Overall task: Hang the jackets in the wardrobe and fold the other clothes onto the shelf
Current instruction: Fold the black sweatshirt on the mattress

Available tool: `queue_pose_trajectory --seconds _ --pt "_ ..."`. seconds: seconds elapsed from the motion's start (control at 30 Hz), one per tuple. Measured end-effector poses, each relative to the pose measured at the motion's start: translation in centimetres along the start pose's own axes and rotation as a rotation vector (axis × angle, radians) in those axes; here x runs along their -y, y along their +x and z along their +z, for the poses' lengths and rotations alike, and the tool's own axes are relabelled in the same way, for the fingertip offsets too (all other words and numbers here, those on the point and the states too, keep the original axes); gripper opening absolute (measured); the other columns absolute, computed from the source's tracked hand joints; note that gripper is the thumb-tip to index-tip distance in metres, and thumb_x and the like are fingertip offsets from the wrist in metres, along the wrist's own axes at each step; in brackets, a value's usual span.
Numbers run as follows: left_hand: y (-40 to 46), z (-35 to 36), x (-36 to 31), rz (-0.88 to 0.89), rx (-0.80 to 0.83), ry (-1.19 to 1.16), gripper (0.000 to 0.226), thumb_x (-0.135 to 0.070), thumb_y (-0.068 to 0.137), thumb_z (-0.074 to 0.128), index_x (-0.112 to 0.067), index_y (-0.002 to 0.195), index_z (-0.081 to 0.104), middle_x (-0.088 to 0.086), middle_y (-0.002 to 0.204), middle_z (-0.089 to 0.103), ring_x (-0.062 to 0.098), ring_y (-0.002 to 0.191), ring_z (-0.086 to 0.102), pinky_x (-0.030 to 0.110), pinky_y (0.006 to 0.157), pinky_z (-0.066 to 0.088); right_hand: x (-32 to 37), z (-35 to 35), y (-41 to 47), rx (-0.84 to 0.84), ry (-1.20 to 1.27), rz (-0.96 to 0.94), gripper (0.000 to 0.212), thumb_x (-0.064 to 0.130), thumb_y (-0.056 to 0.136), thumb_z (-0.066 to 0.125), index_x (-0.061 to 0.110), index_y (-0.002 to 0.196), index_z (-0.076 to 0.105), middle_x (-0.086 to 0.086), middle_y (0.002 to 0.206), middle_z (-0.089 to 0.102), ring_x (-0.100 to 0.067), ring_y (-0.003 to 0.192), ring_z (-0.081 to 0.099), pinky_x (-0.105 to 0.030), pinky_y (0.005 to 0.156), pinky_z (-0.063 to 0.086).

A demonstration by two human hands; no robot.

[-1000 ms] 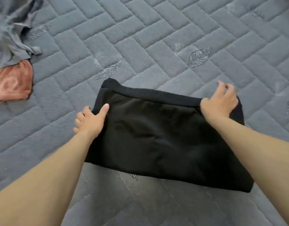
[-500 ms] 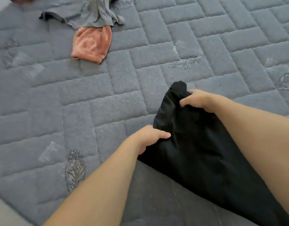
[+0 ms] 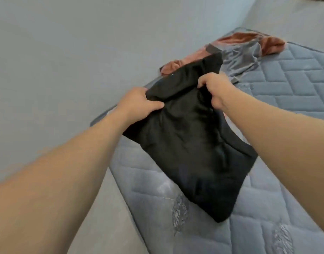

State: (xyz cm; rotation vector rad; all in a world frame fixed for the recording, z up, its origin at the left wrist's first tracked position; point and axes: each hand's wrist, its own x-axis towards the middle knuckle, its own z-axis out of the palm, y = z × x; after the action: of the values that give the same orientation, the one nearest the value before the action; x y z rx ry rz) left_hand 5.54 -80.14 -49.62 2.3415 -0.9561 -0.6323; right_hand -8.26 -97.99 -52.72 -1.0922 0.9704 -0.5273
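Observation:
A folded black garment hangs lifted above the grey quilted mattress, its lower corner drooping toward the bed. My left hand grips its upper left edge, thumb on top of the fabric. My right hand grips the upper right edge with curled fingers. Both forearms reach in from the bottom of the view. No wardrobe or shelf is in view.
A grey garment and a rust-orange garment lie crumpled at the far end of the mattress. Plain grey floor spreads to the left of the mattress edge.
The black garment lay flat on the mattress; both hands gathered its top edge and lifted it. My view has swung left, bringing the floor and mattress edge into sight.

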Motion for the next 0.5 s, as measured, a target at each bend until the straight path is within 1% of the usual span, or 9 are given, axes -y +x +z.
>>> queue_pose_trajectory --seconds 0.07,0.13,0.2,0.23,0.3,0.37,0.43,0.47,0.5 --pt "-1.4 -5.4 -2.2 0.069 -0.121 0.065 0.027 -0.045 0.075 0.075 -0.024 0.09 0.073 -0.006 0.083 0.073 0.014 0.081 0.07 0.036 0.078 0.057 4.5 2.4 -2.1 0.049 0.106 -0.035 0.055 0.002 0.049 0.054 0.007 0.104 0.056 -0.016 0.088 0.062 -0.038 0.08 0.066 -0.044 0.068 0.059" --pt "-3.3 -8.5 -4.4 0.135 -0.182 0.133 0.026 -0.045 0.078 0.073 -0.024 0.093 0.071 -0.007 0.085 0.072 0.014 0.082 0.067 0.035 0.078 0.056 7.4 3.0 -4.3 0.048 0.146 -0.066 0.065 0.006 0.044 0.055 0.002 0.109 0.059 -0.017 0.096 0.065 -0.042 0.093 0.067 -0.053 0.083 0.056" --pt "-5.6 -9.3 -6.3 0.201 -0.194 0.246 0.025 -0.047 0.08 0.07 -0.026 0.093 0.067 -0.007 0.085 0.069 0.018 0.083 0.065 0.035 0.074 0.053 8.5 2.0 -6.3 0.001 0.135 -0.106 0.073 0.008 0.045 0.056 0.0 0.118 0.058 -0.016 0.107 0.066 -0.041 0.102 0.065 -0.052 0.09 0.054" --pt "-6.8 -8.8 -7.0 0.233 -0.196 0.319 0.024 -0.049 0.081 0.068 -0.028 0.091 0.065 -0.008 0.082 0.066 0.02 0.082 0.063 0.033 0.068 0.05 8.4 1.1 -7.3 -0.019 0.13 -0.128 0.073 0.008 0.047 0.056 0.002 0.119 0.057 -0.016 0.113 0.066 -0.039 0.105 0.063 -0.05 0.092 0.054" --pt "-9.2 -6.4 -7.7 0.29 -0.194 0.449 0.023 -0.052 0.08 0.066 -0.031 0.086 0.058 -0.013 0.073 0.057 0.021 0.075 0.058 0.03 0.057 0.039 6.5 -1.4 -9.0 -0.053 0.096 -0.135 0.073 0.007 0.049 0.055 0.004 0.122 0.055 -0.015 0.119 0.063 -0.035 0.109 0.06 -0.05 0.097 0.051" --pt "-11.5 -2.3 -7.3 0.331 -0.174 0.532 0.025 -0.052 0.08 0.065 -0.03 0.086 0.056 -0.013 0.069 0.05 0.019 0.07 0.052 0.028 0.052 0.032 2.9 -4.8 -10.5 -0.092 0.03 -0.102 0.072 0.004 0.054 0.056 0.004 0.126 0.053 -0.015 0.12 0.061 -0.034 0.113 0.056 -0.05 0.099 0.048" --pt "-13.9 3.3 -6.1 0.345 -0.107 0.567 0.026 -0.049 0.081 0.065 -0.027 0.084 0.053 -0.012 0.068 0.048 0.019 0.068 0.049 0.029 0.051 0.029 -2.1 -8.9 -12.0 -0.11 -0.046 -0.056 0.062 -0.004 0.066 0.055 0.002 0.127 0.053 -0.016 0.12 0.061 -0.034 0.114 0.055 -0.051 0.102 0.045" --pt "-15.1 6.6 -5.2 0.33 -0.046 0.567 0.025 -0.046 0.082 0.064 -0.025 0.085 0.052 -0.011 0.071 0.05 0.021 0.071 0.051 0.031 0.053 0.031 -4.8 -11.0 -12.8 -0.117 -0.082 -0.012 0.058 -0.007 0.07 0.053 0.001 0.127 0.053 -0.017 0.12 0.062 -0.034 0.114 0.055 -0.05 0.103 0.044" --pt "-16.6 10.2 -4.2 0.296 0.032 0.559 0.023 -0.041 0.083 0.064 -0.022 0.087 0.052 -0.007 0.076 0.054 0.023 0.075 0.055 0.032 0.056 0.033 -7.6 -13.3 -14.0 -0.133 -0.112 0.044 0.053 -0.009 0.073 0.052 0.0 0.125 0.055 -0.017 0.117 0.063 -0.033 0.111 0.056 -0.047 0.101 0.045"
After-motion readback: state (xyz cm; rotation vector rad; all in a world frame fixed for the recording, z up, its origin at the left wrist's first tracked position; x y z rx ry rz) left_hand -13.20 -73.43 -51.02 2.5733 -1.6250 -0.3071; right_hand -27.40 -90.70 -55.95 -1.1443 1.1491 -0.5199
